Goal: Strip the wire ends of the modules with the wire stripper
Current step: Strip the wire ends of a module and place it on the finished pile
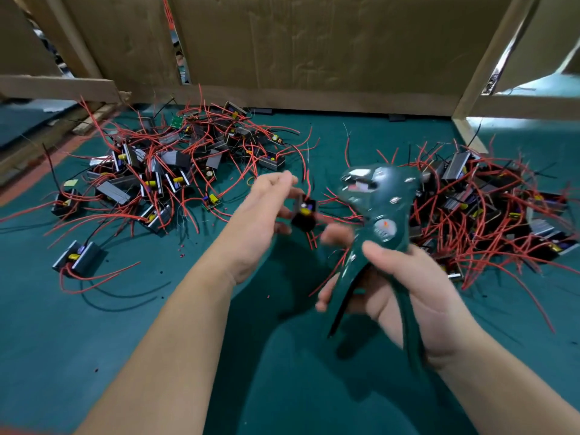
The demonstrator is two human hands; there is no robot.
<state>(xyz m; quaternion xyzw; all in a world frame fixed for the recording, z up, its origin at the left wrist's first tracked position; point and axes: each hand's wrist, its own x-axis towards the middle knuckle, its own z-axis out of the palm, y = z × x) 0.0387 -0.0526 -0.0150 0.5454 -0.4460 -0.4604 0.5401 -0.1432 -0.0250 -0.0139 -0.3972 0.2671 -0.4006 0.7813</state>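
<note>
Head view: a small black module [303,213], blurred, sits at the fingertips of the left hand [260,215]; whether they pinch it cannot be told. Just right of it, the right hand [408,293] grips the green wire stripper [376,208] by its spread handles, head pointing up.

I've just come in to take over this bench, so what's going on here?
A person is working through small modules with a stripping tool. The right hand grips a green wire stripper by its handles, with the head pointing away. The left hand holds one black module with red wires beside the stripper's head. Blur hides whether a wire is in it yet. More modules lie on the green mat in a left heap and a right heap.
</note>
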